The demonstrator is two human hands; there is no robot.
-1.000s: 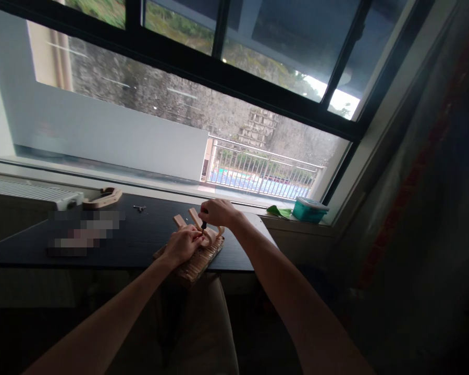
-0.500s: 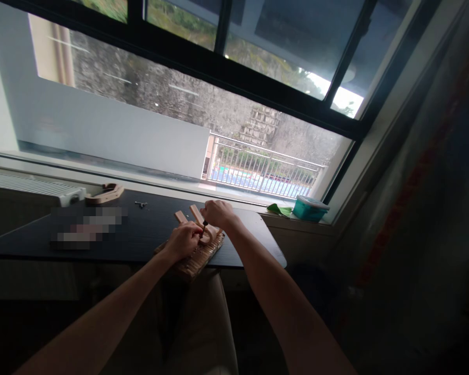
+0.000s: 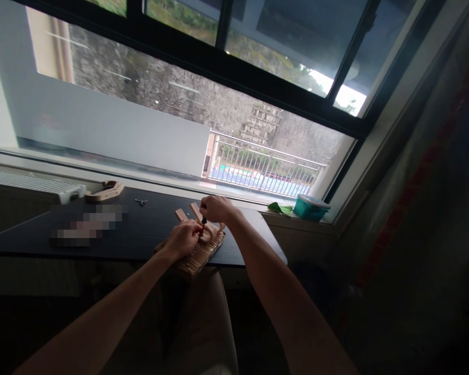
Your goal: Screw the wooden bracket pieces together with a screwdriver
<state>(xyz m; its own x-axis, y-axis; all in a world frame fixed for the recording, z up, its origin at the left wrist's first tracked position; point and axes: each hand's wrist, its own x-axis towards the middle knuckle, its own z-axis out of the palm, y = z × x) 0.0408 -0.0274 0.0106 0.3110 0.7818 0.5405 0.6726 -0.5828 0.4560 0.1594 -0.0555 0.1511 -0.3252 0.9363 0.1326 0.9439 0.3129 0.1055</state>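
My right hand is closed around the top of a small dark screwdriver, held upright with its shaft pointing down. Its tip meets a pale wooden piece with a curved, ring-like end; the exact contact is hidden by fingers. My left hand grips the near side of this wooden piece, fingertips close beside the shaft. Two straight wooden arms stick out beyond my hands. Underneath lies a ribbed brown pad, apparently layered cardboard, overhanging the near edge of the dark table.
Another curved wooden piece sits at the table's far left. Small metal parts lie near the back edge. A teal lidded box and a green leaf-like item rest on the windowsill. A radiator stands left.
My right hand has shifted slightly with the screwdriver, its wrist turned a little. My left hand and the wooden piece stay almost in place.
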